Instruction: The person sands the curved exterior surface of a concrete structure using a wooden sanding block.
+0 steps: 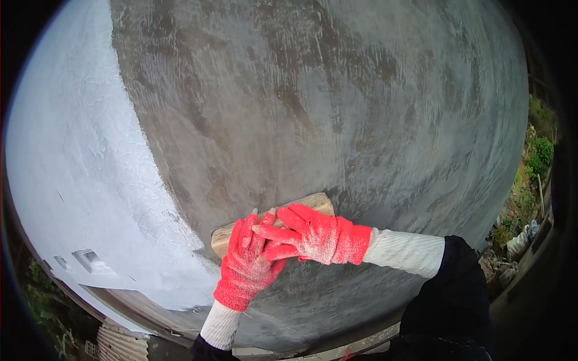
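Your red-gloved left hand and right hand overlap on the wooden board, which lies beneath them against the grey wall, its ends showing either side, its middle so covered that I cannot tell whether your fingers clench it.

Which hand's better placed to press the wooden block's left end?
Left, probably: the left hand lies nearer that end of the wooden block; the right hand sits toward its other end.
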The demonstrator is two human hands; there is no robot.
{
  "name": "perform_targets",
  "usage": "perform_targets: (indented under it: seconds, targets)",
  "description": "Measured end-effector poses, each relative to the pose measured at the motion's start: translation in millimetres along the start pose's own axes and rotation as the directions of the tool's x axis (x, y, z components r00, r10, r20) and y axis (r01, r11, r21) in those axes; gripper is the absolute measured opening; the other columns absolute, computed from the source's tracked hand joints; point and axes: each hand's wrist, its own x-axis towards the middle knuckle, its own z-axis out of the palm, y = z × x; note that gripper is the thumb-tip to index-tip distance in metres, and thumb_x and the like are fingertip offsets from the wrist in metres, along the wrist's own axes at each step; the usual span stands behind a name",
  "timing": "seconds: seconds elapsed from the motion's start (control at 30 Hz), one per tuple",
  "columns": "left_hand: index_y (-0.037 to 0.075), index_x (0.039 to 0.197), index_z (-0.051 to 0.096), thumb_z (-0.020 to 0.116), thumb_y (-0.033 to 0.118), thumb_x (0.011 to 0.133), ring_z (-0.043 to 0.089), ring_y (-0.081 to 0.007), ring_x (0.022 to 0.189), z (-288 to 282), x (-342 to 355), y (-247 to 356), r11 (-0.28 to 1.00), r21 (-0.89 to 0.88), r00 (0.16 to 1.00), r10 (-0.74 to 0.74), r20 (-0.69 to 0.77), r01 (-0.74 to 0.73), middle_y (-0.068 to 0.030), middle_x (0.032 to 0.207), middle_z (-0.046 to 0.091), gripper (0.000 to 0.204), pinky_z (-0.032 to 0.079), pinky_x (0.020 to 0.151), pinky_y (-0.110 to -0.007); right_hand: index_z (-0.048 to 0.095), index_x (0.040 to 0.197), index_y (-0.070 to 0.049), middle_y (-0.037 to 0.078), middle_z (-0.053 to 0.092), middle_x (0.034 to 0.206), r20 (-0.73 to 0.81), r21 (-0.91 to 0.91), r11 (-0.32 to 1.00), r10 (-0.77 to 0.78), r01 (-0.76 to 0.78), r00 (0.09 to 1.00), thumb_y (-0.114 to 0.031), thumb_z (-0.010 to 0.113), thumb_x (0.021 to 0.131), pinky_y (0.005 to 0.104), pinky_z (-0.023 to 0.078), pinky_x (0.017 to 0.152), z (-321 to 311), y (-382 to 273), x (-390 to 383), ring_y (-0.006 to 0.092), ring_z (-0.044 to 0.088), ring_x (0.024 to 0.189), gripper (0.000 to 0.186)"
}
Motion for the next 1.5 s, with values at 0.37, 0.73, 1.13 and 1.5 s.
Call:
perform_targets:
  seconds: [0.37,0.73,1.13,1.5]
  targets:
    - [0.006,0.139,0.046,0.068,0.004,0.072,0.036,-0.046,0.135,-71,-94,26,0.771,-0.293,0.806,-0.592,-0.003,0.565,-0.0285,0.148,0.033,0.07,0.03,0.11,-0.056,0.048,0.143,-0.018,0.022,0.04,0.145,-0.298,-0.158,0.752,0.582,-0.64,0.757,-0.046,0.072,0.072,0.0477,0.041,0.103,-121,186,161,0.0391,0.046,0.126,0.08]
    - [0.004,0.134,0.049,0.066,0.007,0.073,0.041,-0.0443,0.129,-62,-119,47,0.703,-0.429,0.762,-0.645,-0.05,0.567,-0.0274,0.143,0.036,0.063,0.035,0.105,-0.055,0.051,0.141,-0.027,0.013,0.05,0.134,0.084,-0.22,0.95,-0.211,0.224,0.974,-0.041,0.067,0.082,0.0467,0.046,0.1,29,-35,-22,0.0312,0.053,0.115,0.063]
    - [0.001,0.137,0.046,0.058,0.007,0.083,0.038,-0.0411,0.132,-28,-111,71,0.626,-0.576,0.755,-0.655,-0.022,0.526,-0.0259,0.147,0.035,0.056,0.033,0.108,-0.052,0.061,0.131,-0.027,0.018,0.045,0.136,-0.423,-0.128,0.751,0.549,-0.647,0.721,-0.038,0.086,0.056,0.049,0.045,0.098,-80,121,44,0.04,0.051,0.118,0.079]
    - [0.002,0.135,0.049,0.055,0.009,0.084,0.04,-0.0408,0.131,-15,-87,77,0.67,-0.548,0.781,-0.623,-0.047,0.501,-0.0257,0.144,0.037,0.051,0.033,0.108,-0.052,0.054,0.137,-0.035,0.019,0.042,0.139,-0.165,-0.108,0.778,0.6,-0.619,0.782,-0.04,0.088,0.051,0.0521,0.043,0.101,-78,93,-86,0.0391,0.047,0.124,0.093]
